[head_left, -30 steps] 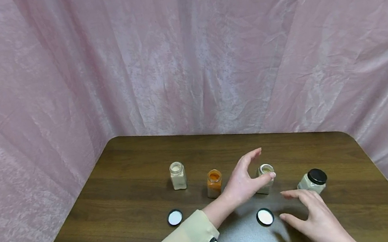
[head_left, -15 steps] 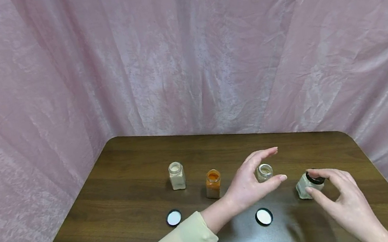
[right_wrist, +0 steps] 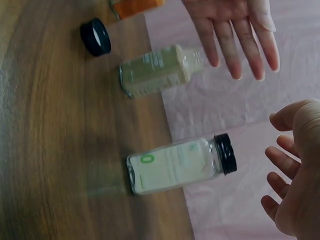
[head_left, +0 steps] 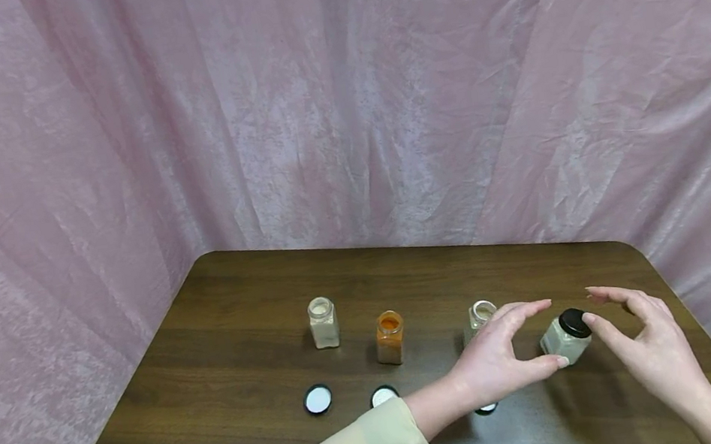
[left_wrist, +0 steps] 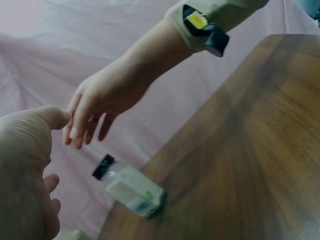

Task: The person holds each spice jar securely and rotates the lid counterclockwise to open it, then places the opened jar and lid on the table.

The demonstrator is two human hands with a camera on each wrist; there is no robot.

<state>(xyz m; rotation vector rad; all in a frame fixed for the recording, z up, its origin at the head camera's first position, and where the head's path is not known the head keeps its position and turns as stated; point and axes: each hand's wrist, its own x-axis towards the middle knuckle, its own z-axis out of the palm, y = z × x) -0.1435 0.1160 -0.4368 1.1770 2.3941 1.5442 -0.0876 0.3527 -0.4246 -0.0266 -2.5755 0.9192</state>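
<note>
A glass spice jar of pale powder with a black lid (head_left: 565, 344) stands upright at the right of the table. My left hand (head_left: 500, 357) is on its left side, with thumb and fingers spread and held apart from the glass. To its right, my right hand (head_left: 649, 347) hovers near the lid with loosely bent fingers, holding nothing. In the right wrist view, gaps show between the capped jar (right_wrist: 175, 165) and both hands. An uncapped jar of greenish powder (head_left: 480, 316) stands behind my left hand, partly hidden by it.
Uncapped jars of orange powder (head_left: 390, 338) and pale powder (head_left: 323, 323) stand further left. One black lid lies white side up (head_left: 317, 399); a second lid (head_left: 383, 395) is partly behind the sleeve, a third lid (head_left: 487, 409) mostly under my left forearm. A pink curtain (head_left: 339, 103) hangs behind the table.
My left hand has moved right, from the greenish jar towards the capped jar. My right hand reached the capped jar's lid, then drew back slightly to the right. The sleeve's shift uncovers another lid.
</note>
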